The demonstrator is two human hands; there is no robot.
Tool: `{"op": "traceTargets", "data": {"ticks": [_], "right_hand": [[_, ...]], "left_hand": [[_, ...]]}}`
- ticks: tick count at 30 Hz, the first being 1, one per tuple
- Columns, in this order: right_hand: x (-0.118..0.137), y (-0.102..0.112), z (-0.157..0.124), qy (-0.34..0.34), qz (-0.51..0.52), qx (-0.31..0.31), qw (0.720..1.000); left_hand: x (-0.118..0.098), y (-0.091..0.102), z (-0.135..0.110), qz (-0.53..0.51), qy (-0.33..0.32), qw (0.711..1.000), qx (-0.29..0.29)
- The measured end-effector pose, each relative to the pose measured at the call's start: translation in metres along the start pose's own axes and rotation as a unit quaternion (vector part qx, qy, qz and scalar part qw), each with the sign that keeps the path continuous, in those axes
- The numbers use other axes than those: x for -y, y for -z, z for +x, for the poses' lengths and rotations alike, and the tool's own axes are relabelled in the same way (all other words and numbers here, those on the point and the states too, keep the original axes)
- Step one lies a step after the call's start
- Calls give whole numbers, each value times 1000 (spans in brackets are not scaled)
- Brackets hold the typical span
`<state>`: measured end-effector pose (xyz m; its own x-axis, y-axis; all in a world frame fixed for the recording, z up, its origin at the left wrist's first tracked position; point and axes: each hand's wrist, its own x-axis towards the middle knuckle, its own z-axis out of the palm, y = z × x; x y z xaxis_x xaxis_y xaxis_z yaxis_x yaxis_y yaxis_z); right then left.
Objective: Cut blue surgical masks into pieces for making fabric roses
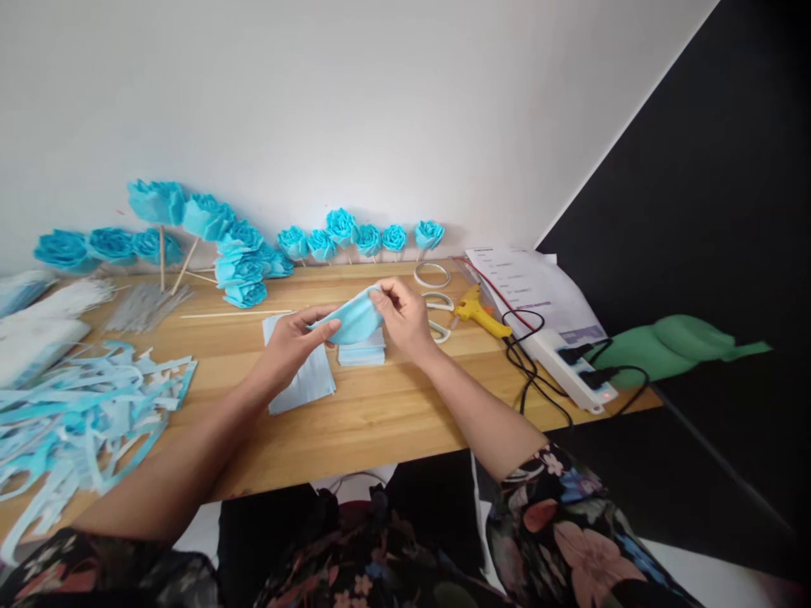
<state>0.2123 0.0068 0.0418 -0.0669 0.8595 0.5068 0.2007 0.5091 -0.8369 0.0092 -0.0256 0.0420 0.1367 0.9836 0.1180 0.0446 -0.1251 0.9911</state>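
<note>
Between my two hands a piece of light blue fabric [351,321] is stretched and folded over, a little above the table. My left hand [301,338] pinches its left end between thumb and fingers. At the upper right corner, my right hand [402,314] grips it the same way. Beneath the fabric sits a small stack of blue and white cut pieces [361,352]. Flat pale blue sheets [302,384] lie under and beside my left hand. The fingers partly hide the folded edge.
Blue fabric flowers [342,226] on sticks line the wall. Cut blue strips [95,422] heap at the left, near grey wires [145,306]. To the right lie scissors [438,332], a tape roll [432,274], a yellow glue gun [481,314], a power strip [574,371] and papers [532,283].
</note>
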Motion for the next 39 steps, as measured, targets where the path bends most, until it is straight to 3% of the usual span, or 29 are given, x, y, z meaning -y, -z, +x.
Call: {"op": "traceTargets", "data": {"ticks": [6,20,29,39], "right_hand": [[2,1,0,13,-4,-10,1000],[4,3,3,16,-9,-20,1000],[8,4,1,85,-57,-11,995],[7,9,4,69,-45,0,997]], "left_hand": [[-2,3,1,110,-42,993,16],[-2,-1,0,87,-24,996,6],[-6,-4,-1,57,10,998,-23],[-6,-2,-5,89,-15,993,77]]}}
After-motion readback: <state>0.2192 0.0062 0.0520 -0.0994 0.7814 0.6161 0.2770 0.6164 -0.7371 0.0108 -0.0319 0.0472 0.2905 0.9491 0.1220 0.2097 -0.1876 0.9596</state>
